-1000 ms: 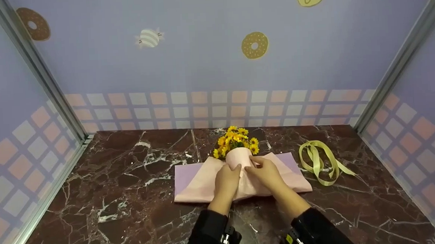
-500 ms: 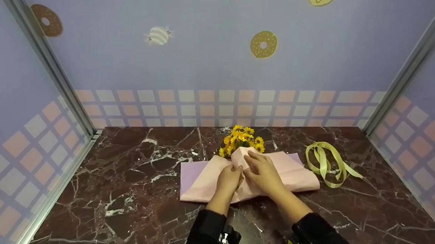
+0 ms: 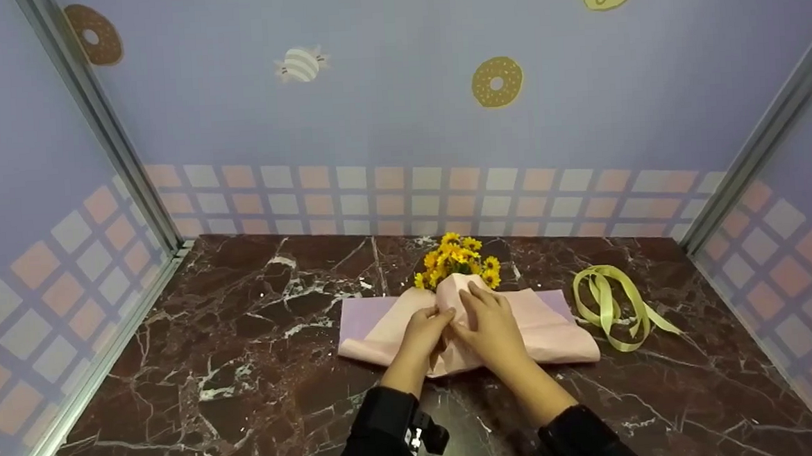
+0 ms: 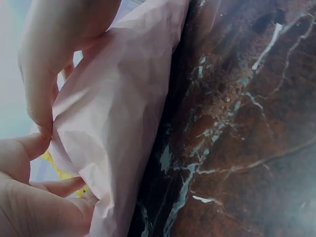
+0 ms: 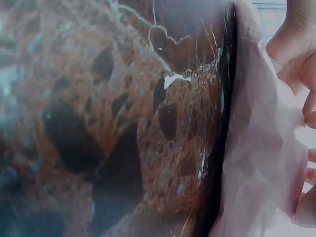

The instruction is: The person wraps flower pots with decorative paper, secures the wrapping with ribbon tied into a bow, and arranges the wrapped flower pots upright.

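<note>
A bunch of yellow daisy-like flowers [image 3: 455, 257] pokes out behind a sheet of pale pink wrapping paper [image 3: 554, 328]; its stems are hidden. Lilac paper [image 3: 365, 315] shows under the pink sheet at both sides. My left hand [image 3: 422, 335] pinches the gathered pink paper at the middle, below the blooms. Beside it my right hand [image 3: 492, 328] holds the folded paper, fingers over its front and thumb close to the left hand's. Both wrist views show the creased pink paper between the hands, with yellow petals [image 4: 61, 170] behind it in the left one.
A loosely coiled yellow-green ribbon [image 3: 608, 308] lies right of the paper. Everything rests on a dark red marbled table [image 3: 262, 402]. A patterned lilac wall [image 3: 386, 118] stands behind it, with panels at both sides.
The right hand's fingers have shifted over the front of the central fold, which is now flatter and more crumpled. The left hand keeps its pinch. The whole view has shifted slightly.
</note>
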A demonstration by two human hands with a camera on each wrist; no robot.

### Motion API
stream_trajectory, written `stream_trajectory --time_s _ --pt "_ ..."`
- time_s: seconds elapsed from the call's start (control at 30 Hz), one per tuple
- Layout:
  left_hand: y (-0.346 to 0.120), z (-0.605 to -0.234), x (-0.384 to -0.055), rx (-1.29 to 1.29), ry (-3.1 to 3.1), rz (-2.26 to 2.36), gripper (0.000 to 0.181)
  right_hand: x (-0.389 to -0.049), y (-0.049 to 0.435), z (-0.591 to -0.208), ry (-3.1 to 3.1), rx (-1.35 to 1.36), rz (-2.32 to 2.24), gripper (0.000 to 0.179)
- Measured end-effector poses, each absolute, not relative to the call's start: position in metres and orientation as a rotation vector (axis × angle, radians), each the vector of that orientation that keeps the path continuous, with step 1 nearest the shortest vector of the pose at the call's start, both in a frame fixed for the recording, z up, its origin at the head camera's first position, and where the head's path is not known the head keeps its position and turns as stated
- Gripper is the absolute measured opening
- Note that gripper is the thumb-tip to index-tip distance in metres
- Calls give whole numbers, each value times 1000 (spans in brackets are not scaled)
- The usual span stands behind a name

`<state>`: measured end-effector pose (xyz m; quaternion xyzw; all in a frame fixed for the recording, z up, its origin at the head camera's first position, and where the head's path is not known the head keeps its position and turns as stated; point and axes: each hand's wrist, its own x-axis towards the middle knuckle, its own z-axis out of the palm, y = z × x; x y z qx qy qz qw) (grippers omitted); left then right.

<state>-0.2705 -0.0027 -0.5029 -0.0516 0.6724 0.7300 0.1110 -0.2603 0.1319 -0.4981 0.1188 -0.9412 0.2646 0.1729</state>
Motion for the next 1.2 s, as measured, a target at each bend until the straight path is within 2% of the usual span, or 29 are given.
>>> stream_trajectory --time_s 0.17,0.33,0.5,0.6,0.7,0.77,0.97,1.2 --pt "-4 -500 -269 -153 1883 2222 14 -259 124 -497 -2696 324 596 67" --pt "-4 -498 -269 -180 1903 2235 14 -259 116 -498 -2653 313 457 65" --pt "-4 -498 -269 -208 1943 2226 32 -258 114 -502 -2605 355 374 56" --pt "-4 -499 -269 -192 1936 2250 20 -258 114 -503 -2587 378 353 51" --pt "-6 -500 -268 -180 1947 2260 10 -258 115 -505 -2585 402 328 54" --pt "-7 -500 -267 -173 2007 2230 14 -257 116 -507 -2581 411 321 58" --pt "-18 -494 -263 -210 2261 2086 47 -258 118 -510 -2544 408 329 59" --pt "-44 -484 -256 -192 2476 2031 44 -261 116 -513 -2533 387 331 63"
